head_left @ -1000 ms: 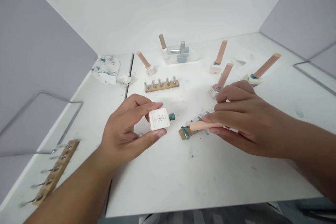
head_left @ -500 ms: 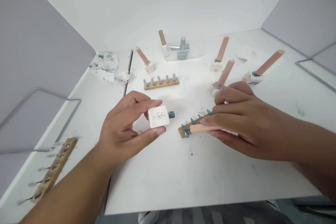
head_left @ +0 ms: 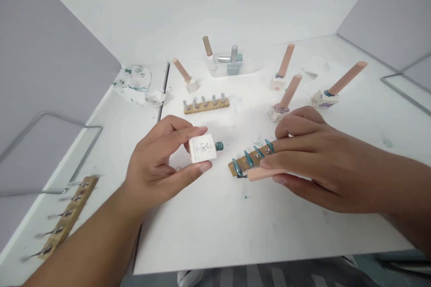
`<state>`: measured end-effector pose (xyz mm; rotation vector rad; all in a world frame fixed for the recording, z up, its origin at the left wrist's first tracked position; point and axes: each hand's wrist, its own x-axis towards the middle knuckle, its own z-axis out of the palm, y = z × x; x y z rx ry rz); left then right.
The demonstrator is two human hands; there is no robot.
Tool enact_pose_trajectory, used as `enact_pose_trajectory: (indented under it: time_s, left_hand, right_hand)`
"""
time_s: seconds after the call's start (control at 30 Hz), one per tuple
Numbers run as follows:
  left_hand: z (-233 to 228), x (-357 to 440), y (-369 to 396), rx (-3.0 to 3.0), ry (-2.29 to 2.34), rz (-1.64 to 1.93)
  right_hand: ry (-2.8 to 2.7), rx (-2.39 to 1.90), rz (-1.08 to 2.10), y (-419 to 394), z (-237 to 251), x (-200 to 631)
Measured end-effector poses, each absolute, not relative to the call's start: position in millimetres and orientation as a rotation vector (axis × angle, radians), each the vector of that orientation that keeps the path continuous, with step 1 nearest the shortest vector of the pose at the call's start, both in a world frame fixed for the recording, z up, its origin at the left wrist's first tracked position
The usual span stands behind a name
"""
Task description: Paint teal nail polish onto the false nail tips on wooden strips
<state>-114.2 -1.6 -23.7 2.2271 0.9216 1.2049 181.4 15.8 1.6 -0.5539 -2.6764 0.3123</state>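
Two things in hand. Left hand (head_left: 158,168) pinches an uncapped white polish bottle (head_left: 202,149) by its flat sides, teal neck tipped sideways; glass, small, likely slick, could spill. Right hand (head_left: 310,157) pinches the peach brush cap (head_left: 266,173) like a pen, brush tip at the wooden nail-tip holder (head_left: 251,160) on the counter (head_left: 235,224). Holder looks light; wet teal tips best untouched, grip its wood ends.

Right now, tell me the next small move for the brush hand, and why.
Probably sweep the brush cap in the right hand along the leftmost teal nail tip on the wooden strip. Its end sits right at that tip, and the left hand holds the open bottle close by.
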Motion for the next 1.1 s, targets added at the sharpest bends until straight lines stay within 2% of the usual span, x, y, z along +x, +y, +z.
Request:
enact_pose_trajectory:
  time_s: [0.27, 0.47, 0.67, 1.1]
  left_hand:
    - [-26, -115, -1, 2.204, 0.894, 1.215]
    - [-24, -114, -1, 2.174, 0.851, 1.243]
    - [-23, -106, -7, 1.969, 0.874, 1.344]
    - [-26, -100, -12, 1.914, 0.795, 1.344]
  right_hand:
    - [-2.703, -0.491, 0.298, 18, 6, 187]
    - [-2.495, -0.498, 0.174, 26, 0, 189]
    - [-2.24, -0.522, 0.302, 34, -12, 186]
    - [-2.152, -0.478, 0.349, 28, -21, 177]
